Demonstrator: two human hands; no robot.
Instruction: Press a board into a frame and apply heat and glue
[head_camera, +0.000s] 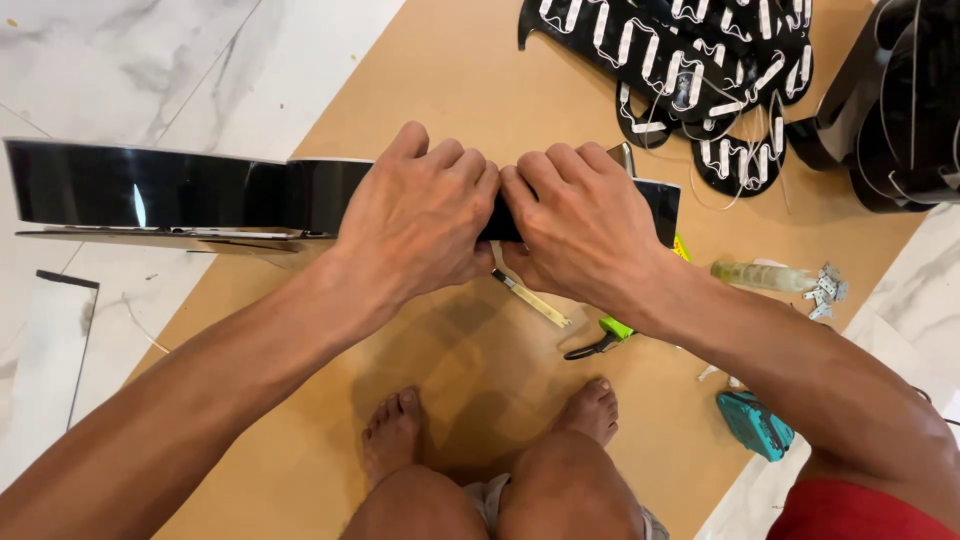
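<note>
A long glossy black strip (160, 190) stands on edge and runs from the far left across to the right, ending just past my hands. My left hand (415, 215) clamps over its top edge near the middle. My right hand (580, 225) grips the same strip right beside it, knuckles touching the left hand's. The short right end of the strip (662, 208) sticks out beyond my right hand. The part between my fingers is hidden.
I squat barefoot on a brown board (470, 90) laid over a white marble floor (130, 60). Below my hands lie a thin yellowish strip (532, 298) and green-handled pliers (603, 338). A glue tube (760, 276), small metal clips (826, 290), a teal object (755, 424) and black letter shapes with white modules (690, 60) lie to the right.
</note>
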